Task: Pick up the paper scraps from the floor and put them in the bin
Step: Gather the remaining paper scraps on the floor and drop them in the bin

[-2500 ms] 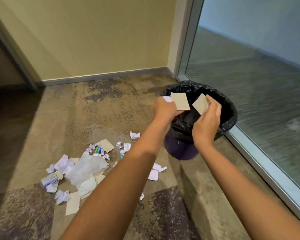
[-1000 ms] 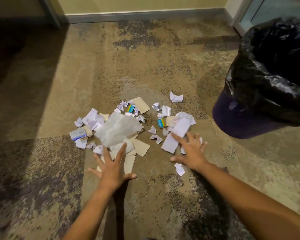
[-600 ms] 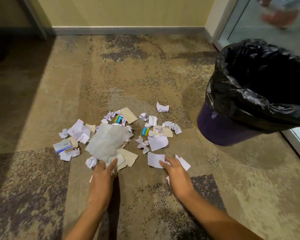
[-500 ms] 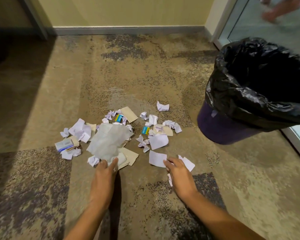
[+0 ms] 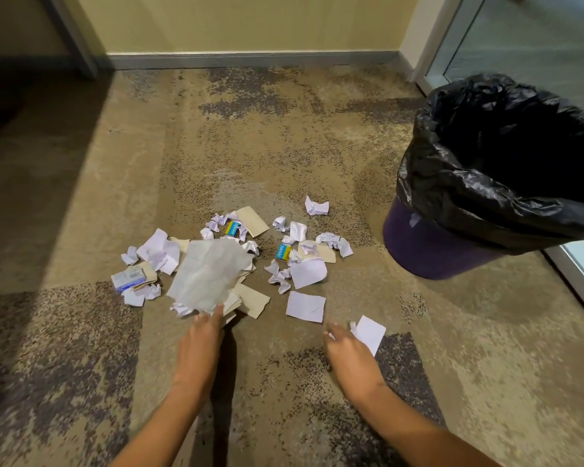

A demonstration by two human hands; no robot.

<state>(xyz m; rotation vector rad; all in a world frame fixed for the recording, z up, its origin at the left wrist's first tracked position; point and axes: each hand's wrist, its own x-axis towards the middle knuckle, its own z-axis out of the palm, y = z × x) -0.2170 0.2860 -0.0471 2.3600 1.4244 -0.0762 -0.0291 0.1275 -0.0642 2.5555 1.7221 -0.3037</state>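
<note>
Head view: paper scraps (image 5: 305,273) lie scattered on the carpeted floor (image 5: 284,146), left of the purple bin (image 5: 425,251) with its black liner (image 5: 452,183). My left hand (image 5: 201,342) rests straight fingers on the near edge of the large crumpled sheet (image 5: 209,274). My right hand (image 5: 349,352) meets a white square scrap (image 5: 370,333), but the fingers are blurred and I cannot tell whether they grip it.

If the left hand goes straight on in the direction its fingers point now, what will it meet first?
The left hand points away from the person. Its fingertips are at the near edge of the large thin white sheet, so that probably comes first. Tan card pieces lie just beside it.
</note>
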